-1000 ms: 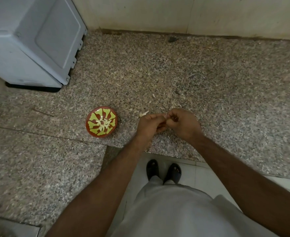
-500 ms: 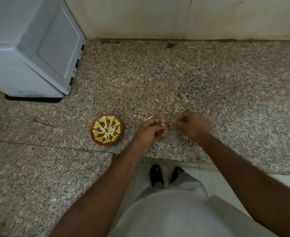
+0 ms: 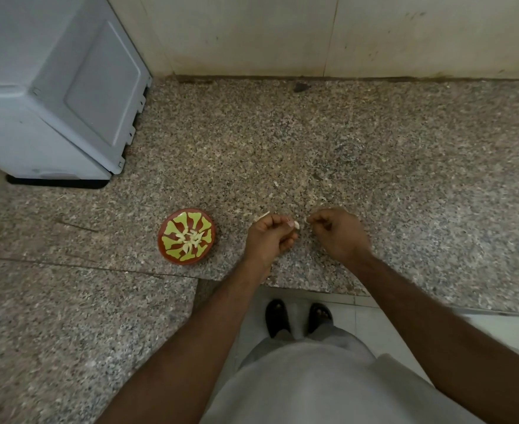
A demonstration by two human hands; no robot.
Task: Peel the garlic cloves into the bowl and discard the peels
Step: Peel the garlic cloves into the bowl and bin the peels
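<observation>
— Why is the bowl off to the left?

— So my left hand, just right of the bowl, can drop in the garlic clove it pinches at the fingertips. Peeled cloves already sit in the bowl's middle.

— And the other hand?

— My right hand, farther right of the bowl, is curled, seemingly pinching a scrap of peel; it's too small to be sure. I'd judge it's held clear to discard.

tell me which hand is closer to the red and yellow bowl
Left. The left hand sits just to the right of the bowl, pinching a garlic clove. The right hand is farther right, beyond the left one.
</observation>
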